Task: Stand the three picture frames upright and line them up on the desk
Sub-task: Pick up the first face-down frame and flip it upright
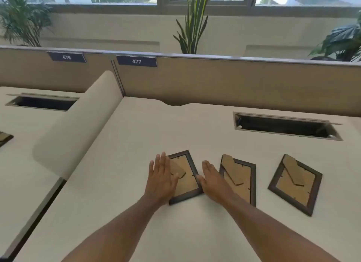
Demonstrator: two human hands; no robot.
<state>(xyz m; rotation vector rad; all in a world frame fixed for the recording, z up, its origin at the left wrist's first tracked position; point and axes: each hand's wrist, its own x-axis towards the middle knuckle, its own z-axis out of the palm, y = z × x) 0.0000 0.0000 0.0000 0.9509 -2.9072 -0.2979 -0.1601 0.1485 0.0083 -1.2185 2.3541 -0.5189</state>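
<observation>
Head view: three picture frames lie face down on the desk, lower centre to lower right. The left hand and right hand, both open and flat, flank the left frame. The middle frame and right frame lie apart.

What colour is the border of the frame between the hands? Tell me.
Dark brown, nearly black, around a tan backing board on the left frame; the head view shows it.
</observation>
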